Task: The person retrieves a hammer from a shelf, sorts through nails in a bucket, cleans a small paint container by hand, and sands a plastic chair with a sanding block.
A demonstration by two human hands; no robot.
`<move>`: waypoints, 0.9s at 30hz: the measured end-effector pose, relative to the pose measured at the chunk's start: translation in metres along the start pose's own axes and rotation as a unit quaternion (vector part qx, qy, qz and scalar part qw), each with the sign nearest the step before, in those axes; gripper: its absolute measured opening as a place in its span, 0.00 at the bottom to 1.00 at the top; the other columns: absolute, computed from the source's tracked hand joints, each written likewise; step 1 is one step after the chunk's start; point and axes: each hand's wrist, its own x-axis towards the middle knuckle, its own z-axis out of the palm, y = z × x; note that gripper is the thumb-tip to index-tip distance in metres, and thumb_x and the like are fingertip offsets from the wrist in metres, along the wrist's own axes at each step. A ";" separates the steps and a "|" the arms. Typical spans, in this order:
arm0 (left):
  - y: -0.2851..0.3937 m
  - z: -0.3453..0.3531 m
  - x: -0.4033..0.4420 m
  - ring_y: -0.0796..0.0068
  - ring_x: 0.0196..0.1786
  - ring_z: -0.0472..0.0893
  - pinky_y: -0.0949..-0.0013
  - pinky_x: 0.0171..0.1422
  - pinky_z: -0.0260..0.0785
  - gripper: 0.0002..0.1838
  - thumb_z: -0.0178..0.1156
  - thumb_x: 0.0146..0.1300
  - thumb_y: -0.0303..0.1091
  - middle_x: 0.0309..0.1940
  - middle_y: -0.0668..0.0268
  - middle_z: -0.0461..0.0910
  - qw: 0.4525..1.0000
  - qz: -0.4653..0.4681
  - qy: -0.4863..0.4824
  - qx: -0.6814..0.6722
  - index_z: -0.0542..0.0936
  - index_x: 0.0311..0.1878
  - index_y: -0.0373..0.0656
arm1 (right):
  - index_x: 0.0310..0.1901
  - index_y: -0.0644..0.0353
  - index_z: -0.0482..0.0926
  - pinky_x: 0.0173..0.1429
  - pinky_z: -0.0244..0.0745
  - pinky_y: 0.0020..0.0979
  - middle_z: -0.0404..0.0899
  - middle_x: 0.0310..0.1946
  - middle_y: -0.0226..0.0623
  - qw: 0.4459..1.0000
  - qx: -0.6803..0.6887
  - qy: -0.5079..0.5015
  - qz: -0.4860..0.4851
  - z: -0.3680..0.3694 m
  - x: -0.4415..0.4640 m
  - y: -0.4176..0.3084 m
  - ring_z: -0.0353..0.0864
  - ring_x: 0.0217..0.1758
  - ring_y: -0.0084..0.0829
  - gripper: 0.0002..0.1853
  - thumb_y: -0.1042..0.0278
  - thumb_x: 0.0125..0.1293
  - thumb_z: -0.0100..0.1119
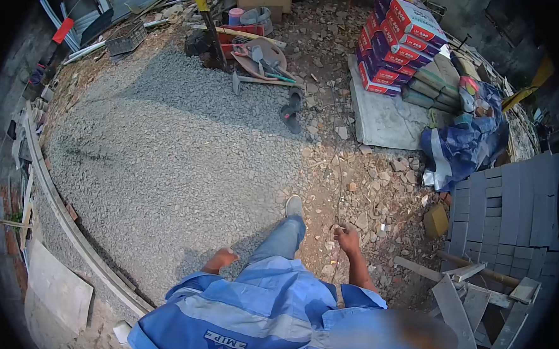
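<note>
Head — filled sacks (403,53) beyond right hand (348,240)

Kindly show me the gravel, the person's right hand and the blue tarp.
Gravel (172,162), head view: middle of the spread.
Right hand (348,239), head view: middle of the hand.
Blue tarp (469,145), head view: crumpled folds.

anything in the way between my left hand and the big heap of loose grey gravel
Nothing visible stands between the bare left hand and the broad heap of loose grey gravel ahead of it. The leg in faded blue jeans is to the hand's right, clear of that path.
</note>
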 end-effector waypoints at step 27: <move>0.763 -0.497 0.236 0.61 0.53 0.86 0.60 0.63 0.74 0.47 0.72 0.64 0.41 0.54 0.55 0.86 0.885 0.104 0.198 -0.408 0.58 0.79 0.36 | 0.62 0.70 0.74 0.43 0.81 0.34 0.86 0.35 0.45 0.945 -0.231 -0.105 -0.205 -0.290 0.737 -0.599 0.87 0.36 0.30 0.27 0.53 0.74 0.61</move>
